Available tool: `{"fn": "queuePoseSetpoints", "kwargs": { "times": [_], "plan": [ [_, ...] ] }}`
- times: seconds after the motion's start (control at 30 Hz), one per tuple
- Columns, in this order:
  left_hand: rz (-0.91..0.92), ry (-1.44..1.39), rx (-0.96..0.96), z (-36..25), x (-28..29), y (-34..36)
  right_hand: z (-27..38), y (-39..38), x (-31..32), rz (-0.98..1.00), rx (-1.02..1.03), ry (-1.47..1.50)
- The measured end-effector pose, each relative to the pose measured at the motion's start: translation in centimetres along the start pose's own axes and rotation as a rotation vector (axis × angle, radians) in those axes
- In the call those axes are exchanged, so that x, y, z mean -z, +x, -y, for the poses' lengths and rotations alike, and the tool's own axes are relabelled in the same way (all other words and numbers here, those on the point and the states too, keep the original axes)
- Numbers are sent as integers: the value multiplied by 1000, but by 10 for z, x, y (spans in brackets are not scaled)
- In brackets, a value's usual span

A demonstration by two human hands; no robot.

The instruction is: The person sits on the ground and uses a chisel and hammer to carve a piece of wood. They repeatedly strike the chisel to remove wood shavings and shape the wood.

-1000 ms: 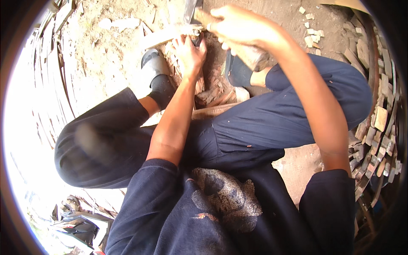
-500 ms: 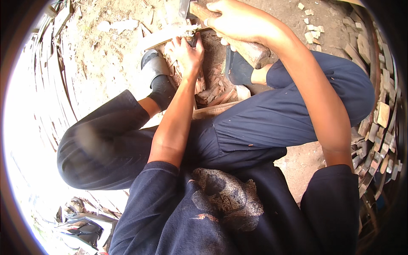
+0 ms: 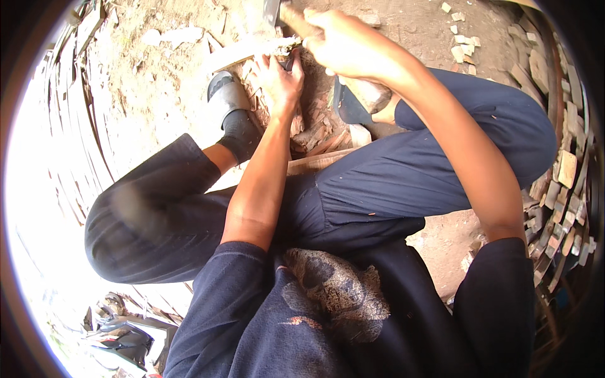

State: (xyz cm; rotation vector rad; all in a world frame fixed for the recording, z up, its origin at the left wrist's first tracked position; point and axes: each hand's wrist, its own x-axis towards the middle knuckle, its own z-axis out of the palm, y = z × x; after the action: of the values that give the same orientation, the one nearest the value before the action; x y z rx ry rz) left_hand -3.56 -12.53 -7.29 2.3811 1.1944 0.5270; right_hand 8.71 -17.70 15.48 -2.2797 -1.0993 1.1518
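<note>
My right hand is wrapped around the thick wooden handle of a hatchet-like tool. Its grey metal blade is at the top edge, partly cut off by the frame, so its exact kind is unclear. The handle's butt sticks out below my wrist, over my right foot. Just beneath the blade lies a pale strip of wood with a rough, splintered right end. My left hand holds that strip near this end, fingers bent at its near side and thumb apart; a small dark patch shows between thumb and forefinger.
My sandalled left foot and my right foot flank the work spot. Reddish wood chips lie between them, beside a wooden board. Small cut blocks are scattered at upper right; stacked wood pieces line the right side.
My right hand has shifted slightly left and down, and the tool's handle has swung, its butt moving left and lower. My left hand and the wood strip stay nearly in place.
</note>
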Motion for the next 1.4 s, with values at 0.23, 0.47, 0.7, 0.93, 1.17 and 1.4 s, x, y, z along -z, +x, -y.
{"fn": "queuePoseSetpoints", "kwargs": {
  "times": [0.23, 0.47, 0.7, 0.93, 1.17, 1.4],
  "plan": [
    [-2, 2, 11, -3, 3, -1, -4, 8, 11, 167, -59, 93],
    [30, -31, -15, 1, 1, -7, -9, 6, 0, 127, -26, -37],
    [-90, 53, -67, -6, 4, -11, -7, -7, 10, 154, -56, 97],
    [-64, 146, -135, 4, 4, -20, -32, -4, -29, 123, -104, 207],
    [181, -40, 7, 8, 34, -5, -33, -52, -35, -82, -154, 744],
    [721, -89, 141, 19, 72, 9, -32, -46, -27, -153, -74, 808]
  ]
}}
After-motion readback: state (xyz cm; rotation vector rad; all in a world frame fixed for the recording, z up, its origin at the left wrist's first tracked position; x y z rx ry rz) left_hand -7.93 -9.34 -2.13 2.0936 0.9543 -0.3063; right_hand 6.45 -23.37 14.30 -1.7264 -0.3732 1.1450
